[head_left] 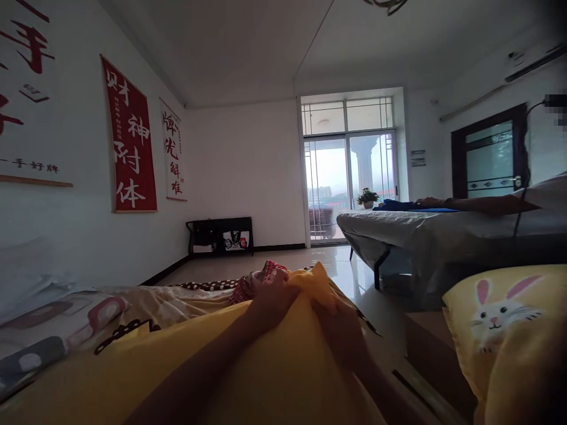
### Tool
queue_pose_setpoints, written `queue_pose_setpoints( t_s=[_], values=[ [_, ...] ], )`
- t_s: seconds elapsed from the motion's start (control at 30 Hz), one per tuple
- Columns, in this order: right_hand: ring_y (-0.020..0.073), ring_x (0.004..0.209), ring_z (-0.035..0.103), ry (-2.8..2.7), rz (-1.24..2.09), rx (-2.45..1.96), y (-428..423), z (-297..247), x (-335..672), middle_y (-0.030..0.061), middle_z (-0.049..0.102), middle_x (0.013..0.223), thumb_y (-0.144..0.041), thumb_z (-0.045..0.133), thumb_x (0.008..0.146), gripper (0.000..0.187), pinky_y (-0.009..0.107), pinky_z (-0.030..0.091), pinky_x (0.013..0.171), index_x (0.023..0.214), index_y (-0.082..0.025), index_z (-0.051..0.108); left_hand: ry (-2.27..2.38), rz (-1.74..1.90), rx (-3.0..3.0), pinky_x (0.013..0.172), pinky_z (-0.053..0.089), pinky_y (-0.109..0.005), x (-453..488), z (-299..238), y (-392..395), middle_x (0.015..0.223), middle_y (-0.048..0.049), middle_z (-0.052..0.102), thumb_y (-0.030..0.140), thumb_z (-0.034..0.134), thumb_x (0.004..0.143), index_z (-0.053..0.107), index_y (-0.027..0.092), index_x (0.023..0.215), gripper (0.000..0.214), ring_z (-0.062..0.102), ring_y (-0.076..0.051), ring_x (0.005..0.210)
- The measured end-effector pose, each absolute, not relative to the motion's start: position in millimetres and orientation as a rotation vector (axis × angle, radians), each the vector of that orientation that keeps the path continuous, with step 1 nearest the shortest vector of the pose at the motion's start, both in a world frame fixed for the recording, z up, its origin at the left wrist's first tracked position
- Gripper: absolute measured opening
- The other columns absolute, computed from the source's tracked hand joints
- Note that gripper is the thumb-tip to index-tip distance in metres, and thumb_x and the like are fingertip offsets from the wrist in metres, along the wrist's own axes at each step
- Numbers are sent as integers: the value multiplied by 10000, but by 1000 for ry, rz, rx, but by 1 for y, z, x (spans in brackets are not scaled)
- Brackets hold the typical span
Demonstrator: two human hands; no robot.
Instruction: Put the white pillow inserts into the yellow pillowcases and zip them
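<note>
A large sheet of yellow cloth spreads across the foreground and rises to a bunched peak in front of me. My left hand is closed on its gathered upper edge. Close beside it, to the right, my right hand grips the same yellow cloth just below the peak. Shadow and folds hide most fingertips. Behind my left hand lies a red checked cloth, which the hand partly covers. Patterned bedding with grey and red shapes lies to the left, under and beyond the yellow cloth.
At right, a yellow rabbit-face fabric piece rests by a cardboard box. Beyond stands a covered table with blue cloth, a potted plant and another person's arm. A low black rack stands by the far wall.
</note>
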State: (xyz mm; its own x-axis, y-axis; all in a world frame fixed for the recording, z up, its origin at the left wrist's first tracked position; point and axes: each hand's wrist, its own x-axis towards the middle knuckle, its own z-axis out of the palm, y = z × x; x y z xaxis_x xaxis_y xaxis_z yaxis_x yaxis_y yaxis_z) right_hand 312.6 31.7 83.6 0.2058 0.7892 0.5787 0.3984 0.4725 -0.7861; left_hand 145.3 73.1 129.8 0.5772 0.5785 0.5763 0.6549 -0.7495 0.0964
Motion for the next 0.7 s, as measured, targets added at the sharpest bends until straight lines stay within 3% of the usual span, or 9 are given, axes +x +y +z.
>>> queue_pose_setpoints(
  t_s=[0.1,0.17,0.27,0.4,0.53,0.7],
  values=[
    [203,636,555,-1267,325,-1120,30,75,308,58,647,670,-595,491,778,463,279,442,542,732,-163,650,-929,-839,-2676,855,392,-374,147,126,78,1029,-95,557,392,374,945,642,203,953,328,527,-223,926],
    [226,701,591,-1241,345,-1077,30,70,305,75,686,764,-616,498,774,493,287,468,580,808,-156,672,-929,-916,-2805,846,402,-350,139,124,83,927,-82,587,451,419,919,644,180,865,356,537,-212,883],
    [246,796,622,-1232,414,-1050,34,66,304,104,705,911,-621,508,774,542,303,495,636,952,-135,669,-1181,-899,-3108,688,406,-272,111,121,99,801,-42,567,598,518,820,583,160,652,474,523,-164,745],
    [240,824,628,-1332,419,-1016,47,67,309,104,701,940,-589,554,745,538,328,509,693,1025,-138,640,-1651,-705,-3288,496,269,-233,70,115,113,603,26,418,720,545,701,475,168,607,564,375,-104,543],
    [245,849,629,-1354,260,-1126,64,67,315,106,689,983,-569,562,735,501,353,496,733,1015,-160,636,-1431,-811,-3036,505,193,-246,67,124,95,549,30,313,631,426,811,353,177,538,535,286,-97,550],
    [217,761,608,-1332,63,-1210,64,71,317,98,680,865,-590,387,851,486,325,455,673,910,-170,625,-1296,-679,-2824,525,222,-247,87,156,60,618,2,485,433,341,892,487,181,642,385,387,-114,563]
  ],
)
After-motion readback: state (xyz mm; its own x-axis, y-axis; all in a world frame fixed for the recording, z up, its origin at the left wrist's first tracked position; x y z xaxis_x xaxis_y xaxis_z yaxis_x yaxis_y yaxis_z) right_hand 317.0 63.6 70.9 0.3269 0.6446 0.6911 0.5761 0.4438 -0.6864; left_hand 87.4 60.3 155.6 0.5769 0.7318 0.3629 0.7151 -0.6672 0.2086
